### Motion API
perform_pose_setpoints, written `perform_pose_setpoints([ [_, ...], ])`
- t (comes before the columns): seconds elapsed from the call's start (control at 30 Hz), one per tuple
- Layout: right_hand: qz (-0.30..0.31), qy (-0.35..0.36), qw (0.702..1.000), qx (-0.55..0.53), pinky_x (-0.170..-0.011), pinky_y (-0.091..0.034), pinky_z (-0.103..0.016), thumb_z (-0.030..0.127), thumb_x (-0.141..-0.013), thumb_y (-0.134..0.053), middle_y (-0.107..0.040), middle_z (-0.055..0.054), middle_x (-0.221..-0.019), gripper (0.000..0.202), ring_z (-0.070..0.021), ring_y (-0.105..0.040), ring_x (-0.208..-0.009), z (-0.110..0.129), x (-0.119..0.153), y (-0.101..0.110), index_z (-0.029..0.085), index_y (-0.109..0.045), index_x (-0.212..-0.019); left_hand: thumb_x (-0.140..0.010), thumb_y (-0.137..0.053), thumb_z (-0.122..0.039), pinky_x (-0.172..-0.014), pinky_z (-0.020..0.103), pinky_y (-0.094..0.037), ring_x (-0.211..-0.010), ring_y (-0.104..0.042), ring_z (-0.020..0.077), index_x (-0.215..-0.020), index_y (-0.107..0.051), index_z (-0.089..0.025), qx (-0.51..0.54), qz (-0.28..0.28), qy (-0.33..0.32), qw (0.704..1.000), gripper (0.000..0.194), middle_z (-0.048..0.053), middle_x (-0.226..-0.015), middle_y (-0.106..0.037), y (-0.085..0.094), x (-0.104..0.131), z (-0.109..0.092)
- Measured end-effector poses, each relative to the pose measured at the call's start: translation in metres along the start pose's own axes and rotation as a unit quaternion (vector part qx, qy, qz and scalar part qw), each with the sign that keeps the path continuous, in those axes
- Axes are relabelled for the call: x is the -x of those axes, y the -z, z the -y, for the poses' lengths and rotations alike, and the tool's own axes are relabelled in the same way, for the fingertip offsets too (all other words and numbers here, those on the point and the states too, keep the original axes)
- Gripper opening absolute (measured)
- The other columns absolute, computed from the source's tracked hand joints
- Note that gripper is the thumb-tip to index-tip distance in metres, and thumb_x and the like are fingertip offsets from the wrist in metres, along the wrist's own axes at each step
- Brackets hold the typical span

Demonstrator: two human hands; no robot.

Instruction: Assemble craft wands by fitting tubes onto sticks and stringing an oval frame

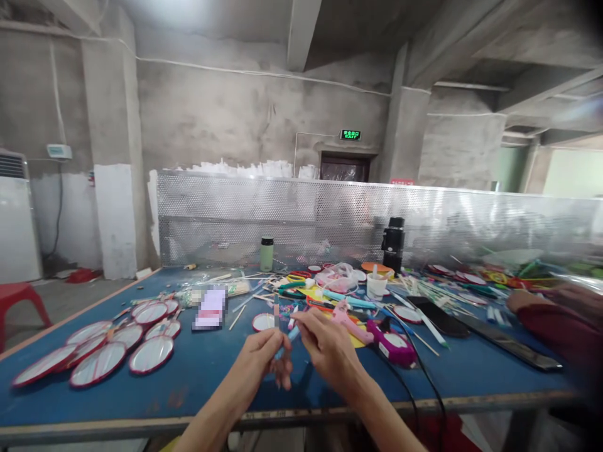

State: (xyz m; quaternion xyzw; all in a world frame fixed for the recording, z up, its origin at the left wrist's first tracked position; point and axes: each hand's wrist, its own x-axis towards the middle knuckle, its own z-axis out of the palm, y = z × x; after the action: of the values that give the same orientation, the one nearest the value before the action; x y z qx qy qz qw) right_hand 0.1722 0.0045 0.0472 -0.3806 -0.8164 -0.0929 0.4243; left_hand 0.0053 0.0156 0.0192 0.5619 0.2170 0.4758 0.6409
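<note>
Thin strip (277, 306) is held roughly upright in the closed pinch of the left hand (260, 353), right of the phone (210, 307). Whether anything is gripped by the half-curled right hand (330, 344) cannot be told. Strip handling seems underway; a steady pinch seems called for.

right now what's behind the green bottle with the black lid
Behind the green bottle stands a perforated metal panel, visible on both sides of it. Anything small directly behind the bottle would be covered, so that cannot be seen.
</note>
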Motion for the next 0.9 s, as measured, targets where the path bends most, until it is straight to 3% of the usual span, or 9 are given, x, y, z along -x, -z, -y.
perform_pose_setpoints([
  [0.07, 0.071, 0.030, 0.996, 0.053, -0.061, -0.038, -0.023, 0.010, -0.091, -0.045, -0.060, -0.002, -0.086, 0.032, -0.0133, -0.057, -0.071, -0.007, -0.006, 0.004, 0.025, -0.061, -0.114, -0.088, -0.053, -0.046, -0.041, 0.019, -0.036, -0.040, -0.058, 0.0108, -0.079, -0.056, -0.015, 0.001, -0.002, -0.003, 1.000, 0.032, 0.000, -0.057, -0.063, -0.002, 0.000, 0.005],
  [0.13, 0.116, 0.046, 0.989, 0.083, -0.058, -0.035, -0.023, 0.006, -0.087, -0.047, -0.058, -0.001, -0.087, 0.033, -0.0128, -0.056, -0.071, -0.008, -0.007, 0.004, 0.026, -0.063, -0.107, -0.089, -0.052, -0.045, -0.040, 0.017, -0.035, -0.039, -0.057, 0.0095, -0.078, -0.054, -0.016, 0.006, -0.008, -0.002, 1.000, 0.031, -0.001, -0.055, -0.062, -0.004, -0.001, 0.010],
  [0.23, 0.126, 0.062, 0.983, 0.119, -0.056, -0.032, -0.023, 0.005, -0.082, -0.052, -0.055, -0.003, -0.094, 0.025, -0.0140, -0.054, -0.076, -0.004, -0.002, -0.003, 0.023, -0.064, -0.095, -0.089, -0.053, -0.044, -0.039, 0.017, -0.036, -0.039, -0.057, 0.0090, -0.077, -0.054, -0.015, 0.006, -0.016, -0.012, 1.000, 0.031, -0.001, -0.056, -0.062, -0.004, -0.001, 0.013],
  [0.37, 0.101, 0.067, 0.976, 0.183, -0.053, -0.030, -0.024, 0.013, -0.088, -0.054, -0.054, -0.004, -0.086, 0.013, -0.0144, -0.051, -0.071, -0.010, 0.002, -0.013, 0.019, -0.062, -0.080, -0.089, -0.052, -0.047, -0.039, 0.018, -0.037, -0.038, -0.059, 0.0108, -0.084, -0.057, -0.015, 0.008, -0.002, -0.013, 1.000, 0.033, 0.001, -0.058, -0.065, -0.003, 0.001, 0.012],
  [0.5, -0.006, 0.047, 0.984, 0.171, -0.058, -0.041, -0.025, 0.015, -0.092, -0.049, -0.057, -0.004, -0.080, 0.017, -0.0159, -0.054, -0.069, -0.030, -0.006, -0.008, 0.019, -0.064, -0.085, -0.086, -0.055, -0.051, -0.042, 0.021, -0.042, -0.044, -0.064, 0.0134, -0.099, -0.061, -0.010, 0.003, -0.044, -0.039, 0.998, 0.044, 0.006, -0.069, -0.071, 0.002, -0.002, 0.008],
  [0.6, -0.143, -0.015, 0.990, 0.007, -0.062, -0.049, -0.027, 0.025, -0.092, -0.053, -0.061, -0.004, -0.077, 0.014, -0.0160, -0.060, -0.067, -0.032, -0.011, -0.003, 0.019, -0.065, -0.091, -0.077, -0.063, -0.054, -0.042, 0.021, -0.042, -0.042, -0.062, 0.0132, -0.095, -0.062, -0.007, 0.013, -0.077, -0.035, 0.996, 0.050, 0.005, -0.063, -0.069, 0.005, -0.007, 0.009],
  [0.67, -0.200, -0.086, 0.965, -0.147, -0.048, -0.049, -0.024, 0.031, -0.092, -0.055, -0.061, -0.001, -0.070, 0.016, -0.0120, -0.057, -0.050, -0.023, -0.008, -0.006, 0.018, -0.065, -0.094, -0.074, -0.065, -0.054, -0.041, 0.021, -0.041, -0.041, -0.062, 0.0138, -0.098, -0.060, -0.007, 0.020, -0.075, -0.024, 0.997, 0.053, 0.004, -0.060, -0.068, 0.006, -0.008, 0.013],
  [0.77, -0.236, -0.123, 0.920, -0.289, -0.037, -0.046, -0.022, 0.032, -0.090, -0.058, -0.062, 0.001, -0.064, 0.017, -0.0098, -0.053, -0.039, -0.007, 0.003, -0.020, 0.017, -0.064, -0.094, -0.071, -0.069, -0.049, -0.042, 0.021, -0.041, -0.043, -0.063, 0.0133, -0.103, -0.057, -0.008, 0.023, -0.076, -0.017, 0.997, 0.053, 0.003, -0.063, -0.069, 0.005, -0.007, 0.018],
  [0.9, -0.237, -0.122, 0.919, -0.291, -0.038, -0.046, -0.020, 0.027, -0.088, -0.061, -0.064, -0.001, -0.065, 0.012, -0.0087, -0.054, -0.040, 0.002, 0.020, -0.034, 0.016, -0.065, -0.089, -0.076, -0.064, -0.048, -0.038, 0.019, -0.037, -0.039, -0.061, 0.0133, -0.096, -0.054, -0.012, 0.000, -0.071, -0.010, 0.997, 0.042, 0.004, -0.061, -0.070, 0.001, -0.002, 0.020],
])
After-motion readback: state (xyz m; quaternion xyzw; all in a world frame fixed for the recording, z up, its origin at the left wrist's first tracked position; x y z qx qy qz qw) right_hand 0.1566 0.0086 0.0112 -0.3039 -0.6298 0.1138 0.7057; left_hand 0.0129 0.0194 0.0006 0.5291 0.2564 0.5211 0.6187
